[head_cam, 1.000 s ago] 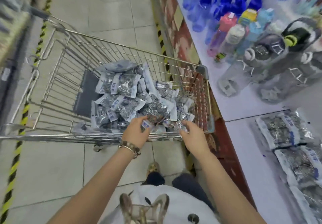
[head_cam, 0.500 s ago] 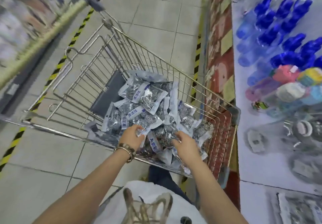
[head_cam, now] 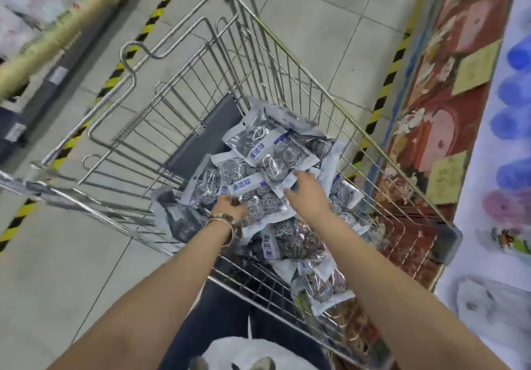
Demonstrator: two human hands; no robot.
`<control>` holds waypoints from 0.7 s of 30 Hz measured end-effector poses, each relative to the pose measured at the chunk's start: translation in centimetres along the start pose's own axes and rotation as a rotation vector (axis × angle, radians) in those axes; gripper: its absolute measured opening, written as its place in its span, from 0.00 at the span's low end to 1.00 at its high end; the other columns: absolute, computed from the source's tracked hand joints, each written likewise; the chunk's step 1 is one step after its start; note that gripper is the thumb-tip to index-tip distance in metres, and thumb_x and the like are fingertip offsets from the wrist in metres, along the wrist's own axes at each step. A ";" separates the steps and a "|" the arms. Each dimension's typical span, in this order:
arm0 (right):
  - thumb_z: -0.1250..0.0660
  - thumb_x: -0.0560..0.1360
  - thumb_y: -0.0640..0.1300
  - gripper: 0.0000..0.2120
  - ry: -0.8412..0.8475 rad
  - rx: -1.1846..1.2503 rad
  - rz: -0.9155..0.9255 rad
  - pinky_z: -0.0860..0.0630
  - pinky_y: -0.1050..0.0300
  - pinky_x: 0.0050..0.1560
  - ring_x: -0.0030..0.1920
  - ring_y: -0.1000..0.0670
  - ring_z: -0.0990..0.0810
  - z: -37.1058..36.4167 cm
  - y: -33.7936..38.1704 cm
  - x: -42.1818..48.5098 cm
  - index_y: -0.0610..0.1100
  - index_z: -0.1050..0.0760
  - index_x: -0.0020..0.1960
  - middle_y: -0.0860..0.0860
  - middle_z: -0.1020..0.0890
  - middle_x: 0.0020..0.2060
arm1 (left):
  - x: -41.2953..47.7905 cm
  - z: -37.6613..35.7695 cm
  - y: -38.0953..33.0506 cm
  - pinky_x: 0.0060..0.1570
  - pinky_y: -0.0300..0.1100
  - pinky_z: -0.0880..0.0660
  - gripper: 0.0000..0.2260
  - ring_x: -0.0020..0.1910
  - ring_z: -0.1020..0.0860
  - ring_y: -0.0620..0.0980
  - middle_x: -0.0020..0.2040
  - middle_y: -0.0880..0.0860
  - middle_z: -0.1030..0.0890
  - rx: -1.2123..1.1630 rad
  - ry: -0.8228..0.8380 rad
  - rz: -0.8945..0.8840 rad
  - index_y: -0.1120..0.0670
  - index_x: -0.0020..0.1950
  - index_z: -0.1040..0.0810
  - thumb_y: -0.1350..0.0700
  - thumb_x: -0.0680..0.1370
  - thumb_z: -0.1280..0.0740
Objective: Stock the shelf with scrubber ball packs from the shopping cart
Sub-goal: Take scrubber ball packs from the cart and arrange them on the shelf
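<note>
Within cart rim point(head_cam: 446, 240), hands point(head_cam: 230, 208) point(head_cam: 309, 195) on packs point(head_cam: 258, 139)

A retail shop aisle is shown. A wire shopping cart point(head_cam: 207, 134) filled with scrubber ball packs point(head_cam: 258, 145) is seen on a tiled floor point(head_cam: 71, 254) edged with hazard tape point(head_cam: 385, 93), beside a stocked shelf point(head_cam: 471, 203).

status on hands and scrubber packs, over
Left hand down in scrubber ball packs, grip unclear. Right hand open, fingers on top pack. Pile in cart, none lifted. Nothing over the pile.

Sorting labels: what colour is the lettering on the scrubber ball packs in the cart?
Blue, on a white band across each scrubber ball pack; shows best in the head view.
</note>
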State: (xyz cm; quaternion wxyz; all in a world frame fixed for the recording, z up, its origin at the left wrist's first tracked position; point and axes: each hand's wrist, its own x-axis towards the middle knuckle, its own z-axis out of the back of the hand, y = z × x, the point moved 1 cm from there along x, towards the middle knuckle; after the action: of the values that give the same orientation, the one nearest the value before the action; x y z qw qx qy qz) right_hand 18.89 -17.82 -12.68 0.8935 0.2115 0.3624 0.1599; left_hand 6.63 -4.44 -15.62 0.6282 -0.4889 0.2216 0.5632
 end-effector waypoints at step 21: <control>0.24 0.63 0.60 0.35 -0.063 -0.267 -0.302 0.31 0.43 0.63 0.62 0.40 0.28 -0.7 3.5 9.7 0.41 0.30 0.61 0.41 0.25 0.61 | 2.9 -0.2 -2.9 0.63 0.50 0.34 0.37 0.68 0.35 0.57 0.72 0.57 0.38 -0.300 0.063 0.312 0.58 0.74 0.44 0.44 0.73 0.32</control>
State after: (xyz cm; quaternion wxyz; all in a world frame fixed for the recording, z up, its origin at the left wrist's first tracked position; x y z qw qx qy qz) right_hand 24.58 -10.40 -17.01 0.9384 0.0393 0.3374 0.0640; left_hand 10.13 -2.88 -17.03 0.4463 -0.5542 0.2279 0.6646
